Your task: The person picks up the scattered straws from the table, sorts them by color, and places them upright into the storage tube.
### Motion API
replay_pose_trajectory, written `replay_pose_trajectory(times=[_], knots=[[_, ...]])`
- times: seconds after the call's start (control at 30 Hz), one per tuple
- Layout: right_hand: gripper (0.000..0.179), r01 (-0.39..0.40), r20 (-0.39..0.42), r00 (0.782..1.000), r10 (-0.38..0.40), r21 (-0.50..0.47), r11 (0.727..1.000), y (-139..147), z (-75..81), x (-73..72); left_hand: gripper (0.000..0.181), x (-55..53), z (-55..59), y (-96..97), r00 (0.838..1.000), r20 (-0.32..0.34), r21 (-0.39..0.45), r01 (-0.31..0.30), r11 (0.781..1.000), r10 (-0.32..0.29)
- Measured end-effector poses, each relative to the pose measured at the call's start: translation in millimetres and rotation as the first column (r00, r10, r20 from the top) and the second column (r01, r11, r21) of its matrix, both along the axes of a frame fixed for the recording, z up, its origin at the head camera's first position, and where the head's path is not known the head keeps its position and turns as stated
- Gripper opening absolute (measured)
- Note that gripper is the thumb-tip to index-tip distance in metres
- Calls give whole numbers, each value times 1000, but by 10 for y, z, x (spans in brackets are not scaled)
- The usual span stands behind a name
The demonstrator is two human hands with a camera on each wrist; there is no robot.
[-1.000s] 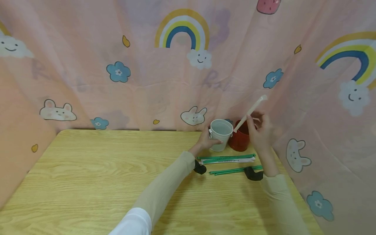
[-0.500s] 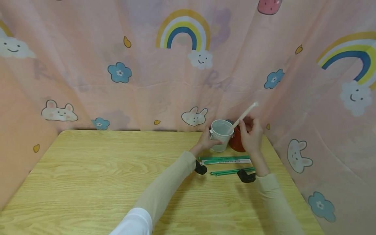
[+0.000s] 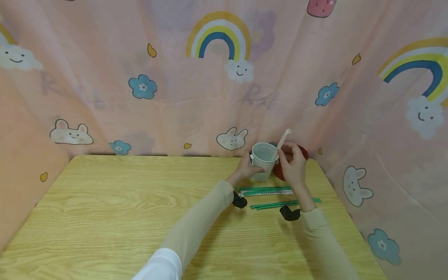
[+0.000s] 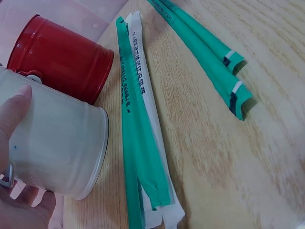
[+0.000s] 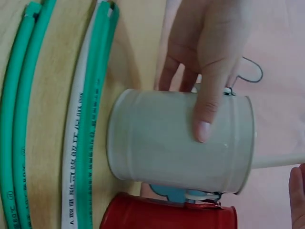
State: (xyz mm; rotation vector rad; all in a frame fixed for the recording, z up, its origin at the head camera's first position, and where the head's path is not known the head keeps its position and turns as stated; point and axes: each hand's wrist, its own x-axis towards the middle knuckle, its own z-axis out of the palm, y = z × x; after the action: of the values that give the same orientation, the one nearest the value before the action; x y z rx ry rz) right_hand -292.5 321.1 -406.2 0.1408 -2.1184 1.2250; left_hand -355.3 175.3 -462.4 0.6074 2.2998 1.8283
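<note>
My left hand (image 3: 247,168) grips a small white metal bucket (image 3: 261,171) by its side, thumb across the front in the right wrist view. My right hand (image 3: 294,165) pinches a white paper-wrapped straw (image 3: 284,138) between thumb and fingers. That straw tilts, its lower end inside the white bucket's mouth and its top sticking up past the fingers. A red metal bucket (image 4: 62,57) stands right beside the white one, partly hidden behind my right hand in the head view. In front of the buckets lie green and white wrapped straws (image 4: 143,129) in a bunch.
Nearer to me, two more green wrapped straws (image 4: 205,52) lie side by side on the wooden table (image 3: 122,210). A pink patterned curtain (image 3: 168,116) hangs along the table's back edge and right side. Black pieces sit at both wrists.
My right hand has moved left and lowered the straw, so its lower end went from beside the white bucket's rim to inside it. The left hand and bucket stayed put.
</note>
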Motion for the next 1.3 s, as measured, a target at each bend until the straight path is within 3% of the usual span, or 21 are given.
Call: replay_pose_trajectory(times=[0.37,0.63,0.87,1.13,1.3], knots=[[20,-12,131,991,5,52,999,-119,-110,-28,85,5,14,-10,999,-49,-12,14,1000,-15],[19,3,105,994,-11,74,997,-214,-135,-84,87,-17,-38,3,998,-56,-25,8,1000,-9],[21,63,94,993,-77,145,987,-231,-127,-113,86,-1,-8,-16,1000,-28,-12,14,1000,-14],[25,-29,138,990,13,113,993,-256,-144,-97,84,-1,-2,-16,999,-51,-16,18,1000,-19],[24,-23,112,994,11,110,994,-258,-150,-75,81,2,-6,-18,998,-57,-30,25,999,-27]])
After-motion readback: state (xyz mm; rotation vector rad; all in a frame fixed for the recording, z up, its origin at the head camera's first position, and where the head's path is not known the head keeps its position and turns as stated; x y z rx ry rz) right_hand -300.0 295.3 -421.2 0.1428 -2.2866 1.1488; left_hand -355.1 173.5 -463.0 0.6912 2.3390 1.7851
